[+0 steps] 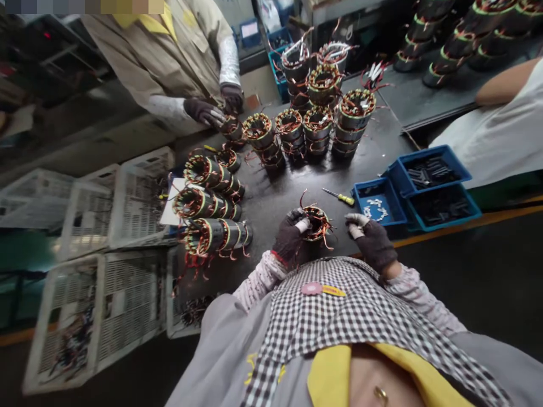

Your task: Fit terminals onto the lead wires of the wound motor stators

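My left hand (289, 236), in a dark glove with taped fingertips, grips the left side of a wound motor stator (317, 223) with copper coils and red leads. The stator rests on the black table (275, 198) just in front of me. My right hand (370, 239), gloved the same way, lies just right of the stator with its fingers curled and a taped fingertip pinched; I cannot make out anything in it. A yellow-handled screwdriver (339, 196) lies on the table beyond the stator.
Stacks of stators stand at the back (318, 121) and lie in rows at left (207, 212). Blue bins (419, 189) hold small parts at right. White mesh crates (97, 237) sit left. A co-worker's gloved hands (212, 110) handle a stator across the table.
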Demonstrator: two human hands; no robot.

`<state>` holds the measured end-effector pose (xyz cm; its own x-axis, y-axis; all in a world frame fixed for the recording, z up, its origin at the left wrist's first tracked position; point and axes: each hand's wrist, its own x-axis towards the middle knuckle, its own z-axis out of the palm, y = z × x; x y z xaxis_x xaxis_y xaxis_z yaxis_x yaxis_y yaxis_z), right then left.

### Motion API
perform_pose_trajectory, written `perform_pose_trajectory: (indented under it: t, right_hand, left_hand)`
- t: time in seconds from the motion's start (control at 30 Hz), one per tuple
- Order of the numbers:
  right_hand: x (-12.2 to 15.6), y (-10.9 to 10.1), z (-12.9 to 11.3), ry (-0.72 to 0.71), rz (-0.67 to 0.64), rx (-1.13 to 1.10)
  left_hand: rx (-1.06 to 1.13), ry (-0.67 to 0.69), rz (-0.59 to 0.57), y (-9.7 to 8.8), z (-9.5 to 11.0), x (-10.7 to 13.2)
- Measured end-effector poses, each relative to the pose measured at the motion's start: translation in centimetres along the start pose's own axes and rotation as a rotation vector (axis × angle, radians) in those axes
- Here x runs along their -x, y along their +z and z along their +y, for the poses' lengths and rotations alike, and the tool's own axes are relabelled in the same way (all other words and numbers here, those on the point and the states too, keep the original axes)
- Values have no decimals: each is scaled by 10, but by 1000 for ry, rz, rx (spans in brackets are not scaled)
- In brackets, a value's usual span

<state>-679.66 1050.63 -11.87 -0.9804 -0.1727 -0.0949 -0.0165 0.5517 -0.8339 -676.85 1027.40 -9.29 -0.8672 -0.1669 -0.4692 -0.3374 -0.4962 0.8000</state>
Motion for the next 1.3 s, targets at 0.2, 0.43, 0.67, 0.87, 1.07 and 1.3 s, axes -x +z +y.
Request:
perform_pose_trajectory:
  t: [0.2,0.43,0.67,0.87,1.07,1.3]
  right_hand:
    - [17,21,19,89,-4,-128]
    - [6,60,15,326,-87,-542]
    - [-32,36,-21,123,-417,137]
    - [-20,30,-40,-135,-487,666]
    - [-19,29,-22,-105,-515,734]
    - [-25,2,-15,-198,-239,241]
  left_hand:
    - [-69,6,89,-2,-29,-9]
    - [-290,208,139,-3,-51,-19]
    - [-493,247,53,-4,-50,-15]
    - [-164,220,226,-1,-54,-16]
    - [-120,137,77,-2,-45,-19]
    - [-64,32,-58,21,-22,-6]
